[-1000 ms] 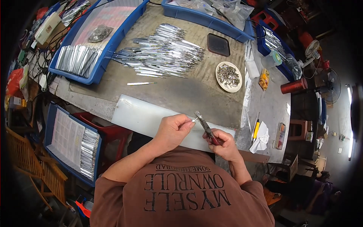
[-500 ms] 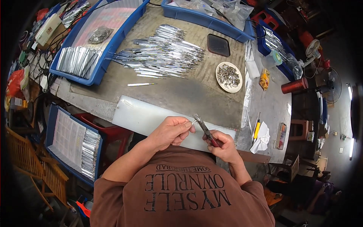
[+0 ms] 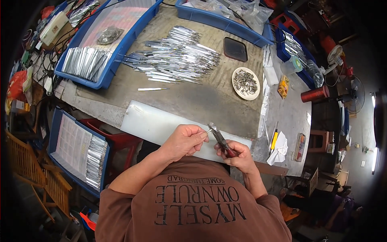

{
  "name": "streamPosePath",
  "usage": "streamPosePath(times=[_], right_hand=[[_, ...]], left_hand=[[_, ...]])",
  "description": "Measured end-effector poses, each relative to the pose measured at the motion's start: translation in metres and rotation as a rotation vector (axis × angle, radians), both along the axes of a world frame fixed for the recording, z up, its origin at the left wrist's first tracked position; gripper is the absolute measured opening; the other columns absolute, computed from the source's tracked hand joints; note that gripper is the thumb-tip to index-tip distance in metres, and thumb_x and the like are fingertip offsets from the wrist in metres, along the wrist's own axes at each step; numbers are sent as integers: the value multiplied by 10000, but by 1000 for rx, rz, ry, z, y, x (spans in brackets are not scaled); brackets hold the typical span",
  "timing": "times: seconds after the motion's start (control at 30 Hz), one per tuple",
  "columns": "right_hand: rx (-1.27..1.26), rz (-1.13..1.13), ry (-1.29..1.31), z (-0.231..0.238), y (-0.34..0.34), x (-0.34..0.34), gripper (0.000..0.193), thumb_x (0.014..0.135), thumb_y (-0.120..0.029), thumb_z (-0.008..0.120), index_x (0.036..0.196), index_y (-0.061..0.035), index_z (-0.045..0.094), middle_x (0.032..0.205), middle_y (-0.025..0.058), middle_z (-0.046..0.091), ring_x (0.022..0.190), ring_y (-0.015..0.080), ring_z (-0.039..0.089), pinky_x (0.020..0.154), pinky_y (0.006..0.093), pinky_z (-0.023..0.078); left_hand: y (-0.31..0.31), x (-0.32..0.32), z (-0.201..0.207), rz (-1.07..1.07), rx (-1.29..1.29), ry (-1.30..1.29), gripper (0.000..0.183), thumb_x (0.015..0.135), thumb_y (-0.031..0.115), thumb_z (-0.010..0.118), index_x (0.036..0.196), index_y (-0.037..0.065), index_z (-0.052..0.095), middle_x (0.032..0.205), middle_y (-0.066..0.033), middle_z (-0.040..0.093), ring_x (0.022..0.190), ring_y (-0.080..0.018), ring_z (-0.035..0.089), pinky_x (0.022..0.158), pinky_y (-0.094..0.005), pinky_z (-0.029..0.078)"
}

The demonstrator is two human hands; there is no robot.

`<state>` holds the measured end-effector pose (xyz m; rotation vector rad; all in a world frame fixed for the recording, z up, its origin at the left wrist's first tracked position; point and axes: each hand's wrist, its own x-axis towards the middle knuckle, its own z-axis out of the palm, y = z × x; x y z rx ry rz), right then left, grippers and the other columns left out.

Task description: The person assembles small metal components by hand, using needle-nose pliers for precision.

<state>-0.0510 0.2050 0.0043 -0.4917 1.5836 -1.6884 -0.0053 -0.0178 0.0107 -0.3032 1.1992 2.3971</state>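
Above the front edge of the table, my left hand (image 3: 186, 142) pinches a small, thin metal piece (image 3: 209, 130) between thumb and fingers; most of it is hidden. My right hand (image 3: 238, 155) is wrapped round the dark red handles of a pair of pliers (image 3: 219, 138). The pliers' jaws are right at the tip of the metal piece; whether they grip it I cannot tell. Under both hands lies a long white board (image 3: 147, 117). Farther off is a heap of slim silver metal strips (image 3: 177, 58), with one single strip (image 3: 153, 89) lying apart nearer me.
A cream plate (image 3: 251, 97) of small metal parts stands right of the heap, near a black tray (image 3: 235, 49). Blue bins (image 3: 105, 78) border the table left and back. At right lie a yellow-handled tool (image 3: 274, 139), a white tissue (image 3: 278, 150) and a red can (image 3: 314, 94).
Both hands stay nearly in place. The pliers have shifted very slightly, their jaws still beside the metal piece. The whole view has moved a little.
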Motion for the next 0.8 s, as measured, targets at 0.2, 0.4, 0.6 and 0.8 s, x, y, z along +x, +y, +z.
streamPosePath(times=[0.2, 0.4, 0.6, 0.8], right_hand=[[-50, 8, -122, -1, 1, -1, 350, 611, 101, 512, 950, 25, 554, 1075, 96, 526, 809, 90, 482, 721, 222, 394], [24, -74, -81, 5, -5, 3, 241, 576, 127, 509, 797, 32, 533, 979, 162, 552, 718, 126, 502, 644, 232, 407], [53, -57, -50, 10, -7, 3, 235, 588, 115, 509, 799, 17, 533, 965, 131, 546, 710, 115, 493, 628, 221, 399], [71, -71, -50, 10, -7, 4, 226, 584, 117, 499, 784, 13, 522, 971, 126, 536, 716, 114, 483, 629, 224, 396]], left_hand=[[1, 2, 2, 35, -112, 51, 215, 876, 184, 473, 824, -12, 544, 538, -3, 433, 415, -37, 313, 373, -173, 239], [2, 1, 1, 53, -180, 59, 208, 877, 174, 468, 821, -11, 545, 536, -1, 427, 420, -35, 307, 370, -178, 229], [2, 1, 1, 58, -158, 52, 205, 877, 173, 470, 815, -7, 546, 536, 1, 428, 415, -35, 303, 366, -177, 224], [1, 0, 1, 68, -149, 28, 167, 849, 140, 489, 773, 2, 545, 527, 5, 451, 398, -30, 326, 356, -187, 242]])
